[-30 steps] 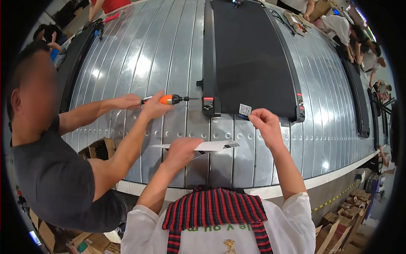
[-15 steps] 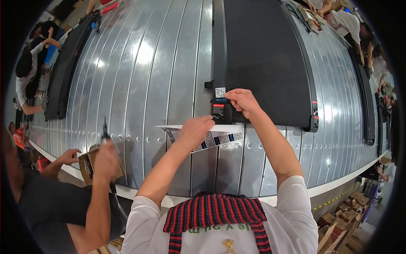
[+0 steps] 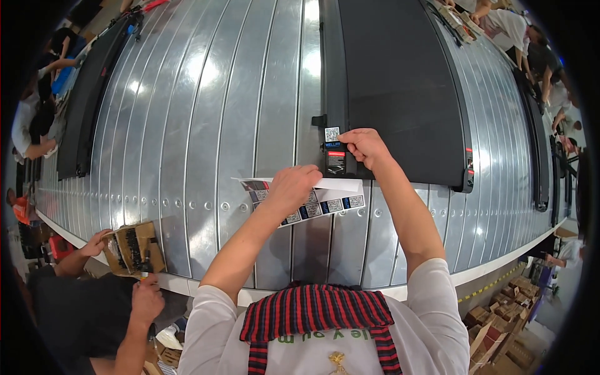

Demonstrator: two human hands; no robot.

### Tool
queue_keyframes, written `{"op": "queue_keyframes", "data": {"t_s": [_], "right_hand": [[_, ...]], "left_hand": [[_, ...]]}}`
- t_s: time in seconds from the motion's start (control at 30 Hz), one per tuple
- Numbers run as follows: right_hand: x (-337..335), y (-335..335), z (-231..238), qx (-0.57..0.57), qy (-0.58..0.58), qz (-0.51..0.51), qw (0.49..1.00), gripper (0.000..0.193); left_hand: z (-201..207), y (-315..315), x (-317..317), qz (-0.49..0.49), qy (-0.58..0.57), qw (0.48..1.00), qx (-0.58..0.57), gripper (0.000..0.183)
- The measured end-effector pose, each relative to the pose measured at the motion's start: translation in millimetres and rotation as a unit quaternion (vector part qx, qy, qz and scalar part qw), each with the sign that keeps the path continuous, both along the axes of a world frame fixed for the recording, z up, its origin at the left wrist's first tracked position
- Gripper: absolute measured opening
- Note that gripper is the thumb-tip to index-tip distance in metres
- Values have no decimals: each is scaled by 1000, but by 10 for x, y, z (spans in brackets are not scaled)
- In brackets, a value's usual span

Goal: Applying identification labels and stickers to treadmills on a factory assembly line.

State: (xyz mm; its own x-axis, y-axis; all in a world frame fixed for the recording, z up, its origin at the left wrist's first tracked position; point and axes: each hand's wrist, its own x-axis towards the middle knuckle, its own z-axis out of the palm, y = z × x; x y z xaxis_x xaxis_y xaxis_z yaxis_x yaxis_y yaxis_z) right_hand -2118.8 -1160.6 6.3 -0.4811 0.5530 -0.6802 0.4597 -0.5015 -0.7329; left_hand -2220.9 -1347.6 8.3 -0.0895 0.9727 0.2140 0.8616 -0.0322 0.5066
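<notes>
My right hand (image 3: 367, 149) pinches the edge of a small sticker (image 3: 332, 136) with a square code. The sticker is at the side rail of a long black treadmill deck (image 3: 403, 94), just above a black label with a red band (image 3: 335, 161). Whether it is fully stuck down, I cannot tell. Closer to me, my left hand (image 3: 292, 190) is closed on a sheet of stickers (image 3: 342, 187). That sheet is bent, its white back folded up over rows of printed codes, and it sits at the deck's near end.
Ribbed metal table (image 3: 206, 137); its pale near edge (image 3: 181, 284) runs in front of me. At left a co-worker's hand (image 3: 148, 300) works at an open cardboard box (image 3: 132, 250). Other black decks (image 3: 94, 106) lie left and right. Cardboard boxes (image 3: 500, 312) are stacked at lower right.
The deck sits slightly farther right in view, and both my hands keep their grip on sticker and sheet. The co-worker's raised hand has dropped, and the box is now tipped into view.
</notes>
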Motion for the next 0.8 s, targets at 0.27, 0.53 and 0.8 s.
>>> {"op": "queue_keyframes", "data": {"t_s": [0.27, 0.53, 0.8], "right_hand": [[7, -24, -16, 21, -15, -9, 1000, 10], [13, -122, 20, 57, -13, -29, 998, 10], [30, -116, 19, 60, -9, -25, 998, 9]], "left_hand": [[15, -1, -57, -9, -1, 1000, -12, 5], [19, 23, -63, -5, 5, 1000, 24, 6], [7, 57, -78, -23, 5, 999, 36, 7]]}}
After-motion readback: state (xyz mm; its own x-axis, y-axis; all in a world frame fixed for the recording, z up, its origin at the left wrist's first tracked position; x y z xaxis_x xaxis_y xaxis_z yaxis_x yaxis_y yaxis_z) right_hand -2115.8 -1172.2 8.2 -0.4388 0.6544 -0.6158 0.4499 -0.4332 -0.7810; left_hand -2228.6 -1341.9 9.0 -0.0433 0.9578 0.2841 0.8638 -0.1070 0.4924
